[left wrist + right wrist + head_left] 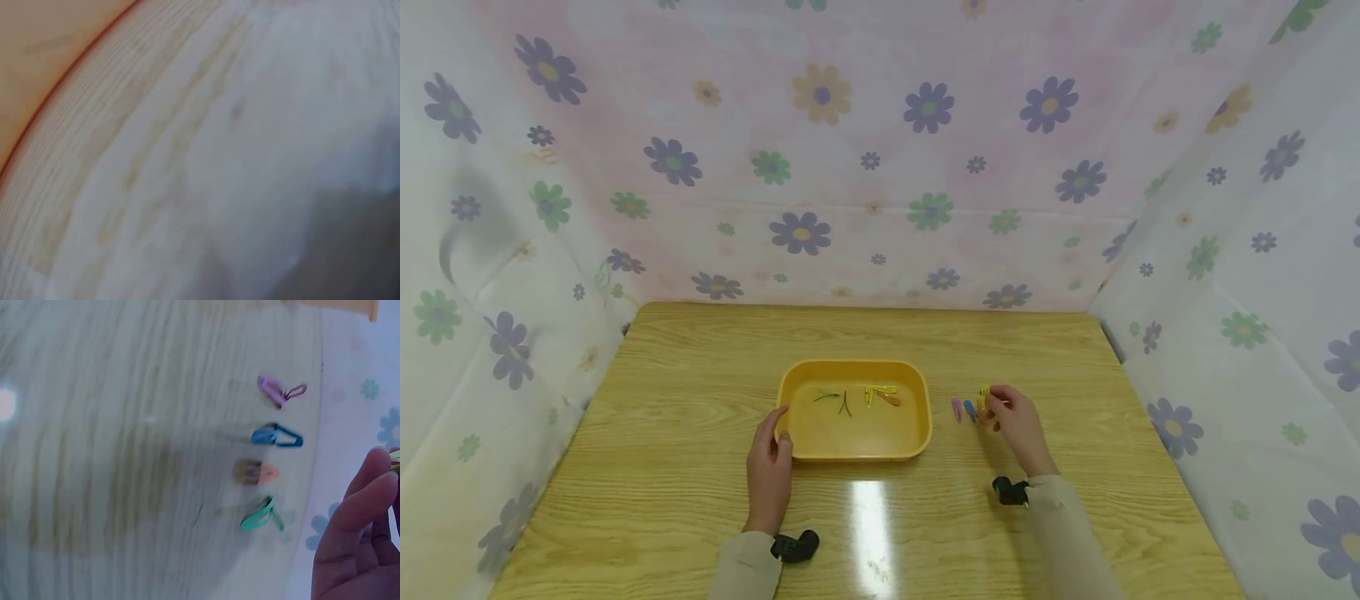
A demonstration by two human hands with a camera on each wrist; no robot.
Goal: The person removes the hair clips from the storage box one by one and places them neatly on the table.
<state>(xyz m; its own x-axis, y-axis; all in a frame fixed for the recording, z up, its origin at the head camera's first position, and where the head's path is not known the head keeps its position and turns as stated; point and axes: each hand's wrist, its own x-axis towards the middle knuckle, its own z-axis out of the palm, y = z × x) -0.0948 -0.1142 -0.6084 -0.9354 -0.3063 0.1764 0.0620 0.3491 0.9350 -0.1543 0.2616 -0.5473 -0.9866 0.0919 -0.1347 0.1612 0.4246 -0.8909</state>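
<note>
My left hand (769, 477) holds the yellow tray (853, 457) at its left side, fingers and thumb at the rim. Lying in the tray are a yellow snap hair clip (869, 397), an orange hair clip (889, 399) and thin dark green clips (846, 404). To the right of the tray, my right hand (1021, 429) pinches a yellow hair clip (985, 390) between thumb and fingertips, above the table. Beside that hand, a pink-purple clip (272, 391), a blue clip (276, 435), a peach clip (265, 474) and a green clip (257, 517) form a row.
The wooden table (692, 358) bears the tray and the clips. Flowered cloth (880, 167) surrounds it at the back and sides. A black wrist device (795, 547) sits at the left cuff, another black device (1011, 491) at the right.
</note>
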